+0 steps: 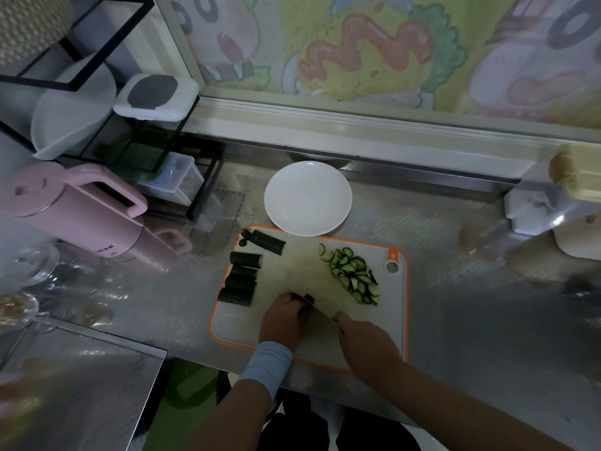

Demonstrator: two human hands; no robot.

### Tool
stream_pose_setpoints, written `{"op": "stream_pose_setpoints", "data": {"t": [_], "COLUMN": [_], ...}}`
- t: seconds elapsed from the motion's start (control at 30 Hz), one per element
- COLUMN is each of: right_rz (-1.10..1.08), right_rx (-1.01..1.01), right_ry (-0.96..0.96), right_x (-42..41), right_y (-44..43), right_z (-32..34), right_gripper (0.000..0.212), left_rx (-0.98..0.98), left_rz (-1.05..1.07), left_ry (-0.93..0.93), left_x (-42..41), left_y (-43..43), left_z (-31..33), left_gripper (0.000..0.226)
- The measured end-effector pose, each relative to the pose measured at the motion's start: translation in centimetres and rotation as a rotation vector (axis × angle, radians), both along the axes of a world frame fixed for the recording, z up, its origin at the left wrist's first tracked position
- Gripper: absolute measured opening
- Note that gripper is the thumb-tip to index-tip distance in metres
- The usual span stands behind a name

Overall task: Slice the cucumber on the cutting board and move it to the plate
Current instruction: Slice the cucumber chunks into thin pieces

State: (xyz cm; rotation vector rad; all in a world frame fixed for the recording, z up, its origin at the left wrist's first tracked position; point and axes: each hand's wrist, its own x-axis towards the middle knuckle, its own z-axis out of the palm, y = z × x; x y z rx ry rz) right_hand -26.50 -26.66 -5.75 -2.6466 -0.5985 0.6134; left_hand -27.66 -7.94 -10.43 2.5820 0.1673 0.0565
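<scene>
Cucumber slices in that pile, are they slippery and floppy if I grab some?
Probably slippery: the cucumber slices show pale, fresh-cut faces. They look thin, so they are likely light and a bit bendy, though one might snap. They lie loosely heaped on the cutting board, so a push would likely scatter them.

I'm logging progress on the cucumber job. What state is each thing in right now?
cutting board: lying flat, carrying all the cucumber.
plate: empty, beyond the cutting board.
cucumber slices: cut, piled on the board's right side.
cucumber chunks: unsliced, along the board's left side.
cucumber piece: held down by the left hand.
knife: gripped by the right hand, blade blurred, beside the piece.
pink kettle: lid shut.
</scene>
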Motion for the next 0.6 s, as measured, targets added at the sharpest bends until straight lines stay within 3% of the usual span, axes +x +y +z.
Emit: {"op": "stream_pose_setpoints", "data": {"t": [0.37, 0.6], "right_rz": [0.015, 0.036], "right_rx": [0.002, 0.005], "right_ry": [-0.056, -0.043], "right_x": [0.9, -0.3], "right_y": [2.2, -0.2], "right_z": [-0.3, 1.0], "right_gripper": [0.04, 0.039], "left_rx": [0.071, 0.08], "left_rz": [-0.008, -0.021], "left_ry": [-0.049, -0.047], "left_x": [-0.1, 0.0], "left_y": [-0.5, -0.4], "left_z": [0.4, 0.7], "left_gripper": [0.013, 0.032]}}
